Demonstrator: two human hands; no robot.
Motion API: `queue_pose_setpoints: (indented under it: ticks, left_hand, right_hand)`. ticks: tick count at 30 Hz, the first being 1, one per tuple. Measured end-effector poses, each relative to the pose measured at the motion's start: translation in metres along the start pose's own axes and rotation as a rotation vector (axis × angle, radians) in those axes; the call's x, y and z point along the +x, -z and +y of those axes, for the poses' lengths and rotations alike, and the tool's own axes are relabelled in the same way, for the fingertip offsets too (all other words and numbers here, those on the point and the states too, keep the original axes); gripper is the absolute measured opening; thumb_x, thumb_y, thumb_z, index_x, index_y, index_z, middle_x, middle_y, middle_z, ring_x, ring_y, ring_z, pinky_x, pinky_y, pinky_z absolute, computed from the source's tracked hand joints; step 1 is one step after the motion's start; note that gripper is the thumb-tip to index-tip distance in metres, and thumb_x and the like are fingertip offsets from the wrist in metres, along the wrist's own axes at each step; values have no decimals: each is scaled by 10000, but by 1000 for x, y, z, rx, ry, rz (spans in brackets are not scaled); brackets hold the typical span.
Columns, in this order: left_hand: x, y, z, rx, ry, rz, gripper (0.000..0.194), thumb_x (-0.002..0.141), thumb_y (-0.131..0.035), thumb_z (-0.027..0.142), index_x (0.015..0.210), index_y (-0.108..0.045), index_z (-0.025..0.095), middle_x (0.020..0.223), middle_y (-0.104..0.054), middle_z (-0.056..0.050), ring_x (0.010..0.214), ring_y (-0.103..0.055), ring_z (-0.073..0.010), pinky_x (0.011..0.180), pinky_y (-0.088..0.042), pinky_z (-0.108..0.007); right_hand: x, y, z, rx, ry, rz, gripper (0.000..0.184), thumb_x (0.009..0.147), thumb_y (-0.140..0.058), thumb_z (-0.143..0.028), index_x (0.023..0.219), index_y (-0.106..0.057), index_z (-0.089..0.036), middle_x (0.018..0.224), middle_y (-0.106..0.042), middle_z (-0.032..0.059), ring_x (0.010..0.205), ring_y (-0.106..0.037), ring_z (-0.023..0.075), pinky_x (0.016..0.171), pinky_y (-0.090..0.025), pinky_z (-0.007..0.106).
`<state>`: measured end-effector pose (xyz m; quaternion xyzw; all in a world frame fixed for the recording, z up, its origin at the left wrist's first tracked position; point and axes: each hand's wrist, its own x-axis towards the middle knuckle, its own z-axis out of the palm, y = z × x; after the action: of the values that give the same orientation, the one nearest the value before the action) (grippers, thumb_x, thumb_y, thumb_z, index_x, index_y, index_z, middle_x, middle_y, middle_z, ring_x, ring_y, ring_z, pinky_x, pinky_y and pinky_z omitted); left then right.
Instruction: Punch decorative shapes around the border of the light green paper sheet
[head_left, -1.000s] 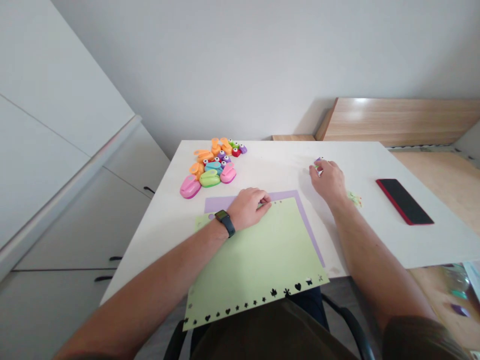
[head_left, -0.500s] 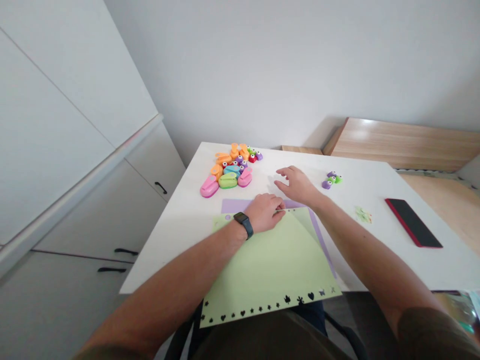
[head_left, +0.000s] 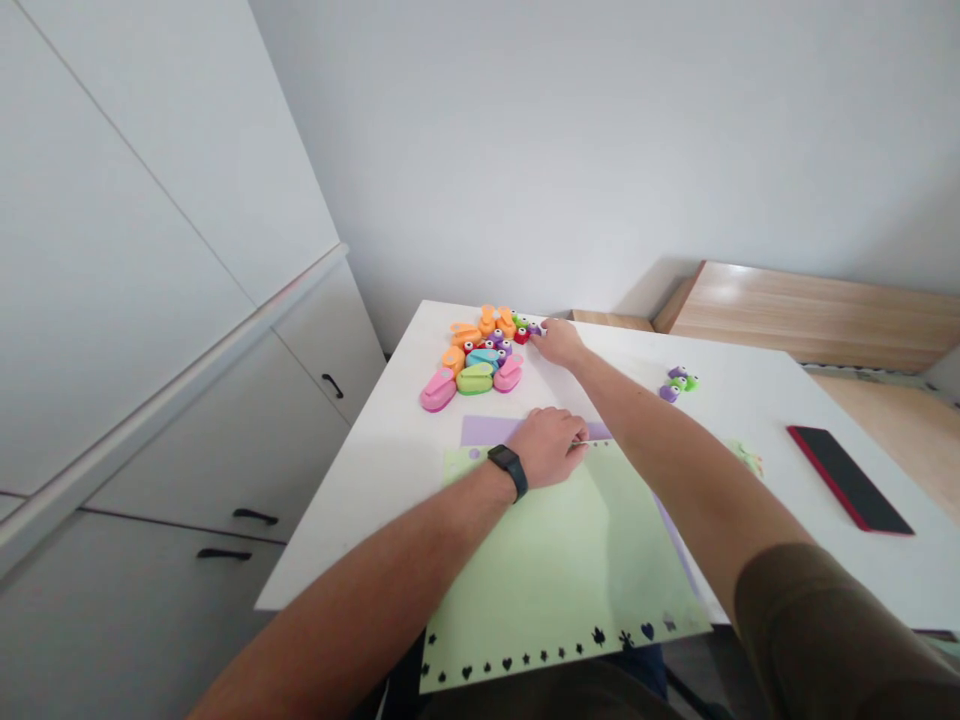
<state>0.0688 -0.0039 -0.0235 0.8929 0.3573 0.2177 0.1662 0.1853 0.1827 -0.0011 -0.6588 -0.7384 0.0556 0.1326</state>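
Note:
My left hand (head_left: pixel 550 448), with a dark watch on its wrist, lies on a light green sheet of paper (head_left: pixel 551 565), its fingers closed on the top edge. Punched shapes such as hearts, stars and leaves run along the sheet's near edge, which hangs past the table. Under it shows a purple sheet (head_left: pixel 482 430). My right hand (head_left: pixel 562 344) reaches to the far side of a cluster of paper punches, its fingers closed around a small purple paper punch (head_left: pixel 533 328). Beside that sits a small red punch (head_left: pixel 521 337); the fingertips are partly hidden.
Larger orange (head_left: pixel 452 359), pink (head_left: pixel 438 391) and lime green (head_left: pixel 475 378) lever punches fill the back left of the white table (head_left: pixel 360 500). Several small purple and green punches (head_left: pixel 679 383) stand right. Paper cutouts (head_left: pixel 747 457) and a black-and-red flat object (head_left: pixel 850 480) lie farther right.
My right hand has left the small punches on the right and crossed left to the cluster, closing at a purple punch. My left hand stays on the green sheet. The view has shifted.

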Motion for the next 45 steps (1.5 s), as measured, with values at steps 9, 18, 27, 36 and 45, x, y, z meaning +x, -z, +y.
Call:
queue_pose_setpoints:
  ticks: [9, 18, 27, 36, 45]
  left_hand:
    - [-1, 3, 1, -33, 4, -6, 137, 936, -599, 329, 969, -670, 218, 972, -725, -63, 955, -653, -251, 855, -478, -402]
    - [1, 2, 1, -44, -15, 12, 122, 937, -612, 306, 950, -694, 216, 930, -720, -55, 927, -655, -233, 874, -487, -387]
    - [4, -2, 1, -52, -19, 28, 93, 930, -638, 285, 945, -689, 209, 897, -715, -42, 893, -649, -217, 853, -479, -367]
    - [7, -1, 1, -89, -23, 13, 95, 951, -602, 247, 931, -689, 213, 892, -716, -39, 891, -646, -211, 833, -468, -360]
    - [7, -2, 2, -90, -31, 14, 99, 956, -593, 246, 929, -677, 200, 886, -705, -39, 873, -636, -206, 820, -469, -361]
  right_hand:
    - [-19, 7, 7, 166, -1, 113, 286, 982, -531, -351, 1184, -618, -168, 1150, -732, 150, 1005, -676, 245, 872, -501, 363]
    - [-143, 65, 66, 915, 87, -82, 502, 826, -719, -329, 1293, -565, -227, 1073, -696, 59, 868, -693, 191, 639, -494, 286]
    - [-208, 70, 111, 1017, 13, -210, 405, 864, -737, -394, 1209, -655, -200, 962, -663, 19, 831, -593, 149, 773, -483, 317]
    - [-212, 68, 122, 941, 75, -320, 446, 864, -741, -397, 1261, -660, -212, 1066, -693, 55, 886, -617, 178, 825, -516, 354]
    - [-217, 77, 117, 635, 184, -337, 469, 913, -644, -386, 1366, -649, -264, 1156, -709, 59, 929, -620, 219, 837, -521, 385]
